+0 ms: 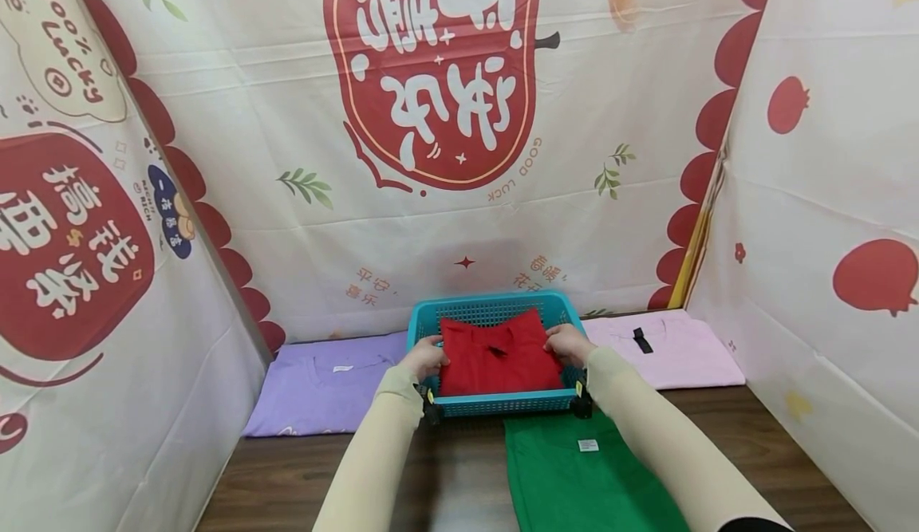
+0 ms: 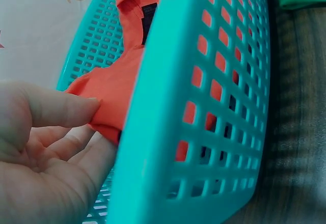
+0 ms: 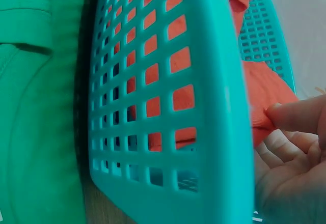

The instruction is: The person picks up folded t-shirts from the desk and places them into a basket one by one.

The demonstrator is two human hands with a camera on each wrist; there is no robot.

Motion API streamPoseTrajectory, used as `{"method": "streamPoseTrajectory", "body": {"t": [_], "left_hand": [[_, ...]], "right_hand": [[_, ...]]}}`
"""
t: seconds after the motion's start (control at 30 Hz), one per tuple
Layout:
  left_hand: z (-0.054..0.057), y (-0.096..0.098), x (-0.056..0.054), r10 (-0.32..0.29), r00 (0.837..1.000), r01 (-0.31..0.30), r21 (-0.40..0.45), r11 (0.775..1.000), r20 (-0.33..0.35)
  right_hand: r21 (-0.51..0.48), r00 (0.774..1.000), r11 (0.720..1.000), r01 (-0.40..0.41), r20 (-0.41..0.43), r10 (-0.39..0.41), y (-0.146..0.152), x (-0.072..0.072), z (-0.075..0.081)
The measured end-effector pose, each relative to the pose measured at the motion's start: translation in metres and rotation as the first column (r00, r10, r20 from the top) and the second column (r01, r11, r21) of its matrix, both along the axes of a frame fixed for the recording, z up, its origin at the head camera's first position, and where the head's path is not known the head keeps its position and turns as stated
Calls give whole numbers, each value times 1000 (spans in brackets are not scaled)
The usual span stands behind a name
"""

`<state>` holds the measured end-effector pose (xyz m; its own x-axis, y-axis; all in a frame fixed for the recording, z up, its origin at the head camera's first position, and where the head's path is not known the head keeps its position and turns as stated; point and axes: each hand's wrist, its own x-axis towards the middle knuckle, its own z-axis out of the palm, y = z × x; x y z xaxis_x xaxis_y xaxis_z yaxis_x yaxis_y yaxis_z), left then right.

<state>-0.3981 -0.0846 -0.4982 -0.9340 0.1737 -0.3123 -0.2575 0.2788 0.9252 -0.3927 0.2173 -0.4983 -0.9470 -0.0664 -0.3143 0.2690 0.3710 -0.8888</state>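
Note:
A folded red shirt [image 1: 495, 360] with a dark neck label lies inside a turquoise plastic basket [image 1: 502, 403]. At its left edge my left hand [image 1: 427, 356] pinches the cloth between thumb and fingers. My right hand [image 1: 569, 344] pinches the opposite edge. The left wrist view has the thumb of the left hand [image 2: 56, 147] on top of the red shirt [image 2: 122, 86], fingers beneath, just inside the basket wall. A matching pinch by the right hand [image 3: 295, 147] appears in the right wrist view. Part of the shirt is hidden behind the basket's front wall.
A folded purple shirt [image 1: 323, 392] lies left of the basket, and a folded pink shirt [image 1: 668, 352] lies right. In front, a green shirt [image 1: 574, 480] is spread on the wooden table [image 1: 280, 480], partly under my right arm. Printed cloth walls [image 1: 445, 237] enclose the back and sides.

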Motion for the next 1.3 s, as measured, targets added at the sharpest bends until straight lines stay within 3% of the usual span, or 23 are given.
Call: {"method": "streamPoseTrajectory", "body": {"t": [0.53,0.87,1.13,1.3], "left_hand": [[-10,1,2,-3,1000,2,-15,1000,-12],[-6,5,9,-3,999,2,-29,1000,-34],[-14,4,-1,-33,999,30,-70,997,-33],[-14,6,0,4,1000,-4,-86,996,-9]], "right_hand": [[55,1000,998,26,-11,-25,-2,1,-8],[77,1000,997,26,-15,-25,-2,3,-7],[58,999,998,40,17,-41,-2,1,-9],[45,999,998,42,11,-42,0,0,-10]]}}
